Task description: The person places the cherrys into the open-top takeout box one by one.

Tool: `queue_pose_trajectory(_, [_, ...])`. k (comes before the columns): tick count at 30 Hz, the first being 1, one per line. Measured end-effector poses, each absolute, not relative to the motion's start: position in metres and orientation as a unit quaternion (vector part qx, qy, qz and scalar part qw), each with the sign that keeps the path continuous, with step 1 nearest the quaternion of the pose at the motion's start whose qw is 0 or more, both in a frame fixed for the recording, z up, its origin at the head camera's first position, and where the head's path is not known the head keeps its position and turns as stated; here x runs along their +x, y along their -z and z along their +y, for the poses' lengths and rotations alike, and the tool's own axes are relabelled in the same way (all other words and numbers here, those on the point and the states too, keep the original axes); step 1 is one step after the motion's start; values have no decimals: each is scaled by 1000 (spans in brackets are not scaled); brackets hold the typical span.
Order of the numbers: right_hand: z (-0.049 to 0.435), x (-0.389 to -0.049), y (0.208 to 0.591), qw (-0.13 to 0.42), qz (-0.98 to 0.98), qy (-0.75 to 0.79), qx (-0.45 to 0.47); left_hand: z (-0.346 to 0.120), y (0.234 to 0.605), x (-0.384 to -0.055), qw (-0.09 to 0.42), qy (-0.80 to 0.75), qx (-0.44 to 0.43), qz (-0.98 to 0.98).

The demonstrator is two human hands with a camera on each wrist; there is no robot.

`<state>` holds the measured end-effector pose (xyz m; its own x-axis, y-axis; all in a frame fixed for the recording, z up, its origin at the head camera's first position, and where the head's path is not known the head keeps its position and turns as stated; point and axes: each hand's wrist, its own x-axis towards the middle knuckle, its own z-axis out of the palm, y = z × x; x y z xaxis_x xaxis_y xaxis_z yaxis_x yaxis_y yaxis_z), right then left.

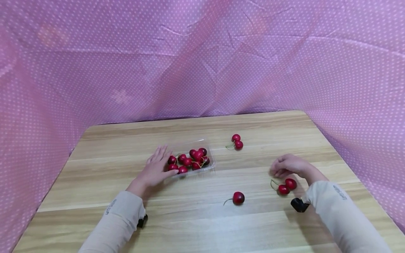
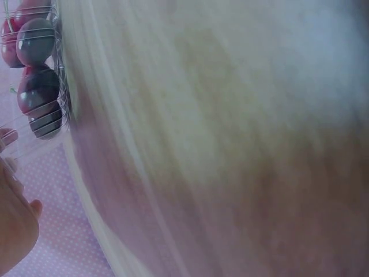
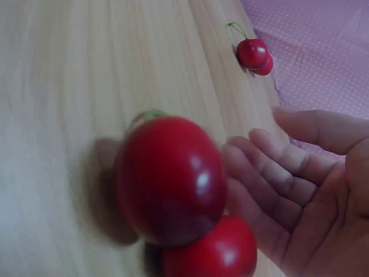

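My left hand lies with spread fingers against the left end of a clear plastic box. Several dark red cherries with green stems sit inside that box; its near wall and some cherries also show in the left wrist view. My right hand is held just behind a pair of cherries joined by their stems. In the right wrist view the fingers of the right hand are loosely bent, the thumb apart from them, and the palm holds nothing. The cherry pair lies right beside those fingers.
A single cherry with its stem lies near the middle front of the wooden table. Farther back, right of the box, is another pair of cherries. Pink dotted cloth hangs behind the table and along its sides.
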<state>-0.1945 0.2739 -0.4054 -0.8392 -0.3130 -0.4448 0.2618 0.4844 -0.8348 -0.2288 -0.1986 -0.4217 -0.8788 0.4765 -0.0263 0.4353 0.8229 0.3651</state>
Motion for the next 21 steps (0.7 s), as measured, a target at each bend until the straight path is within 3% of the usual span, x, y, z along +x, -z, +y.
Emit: queue_pose_trajectory(21, [270,-193,412,351,839,414,-54,-197,423,-229,53,-172,244,953])
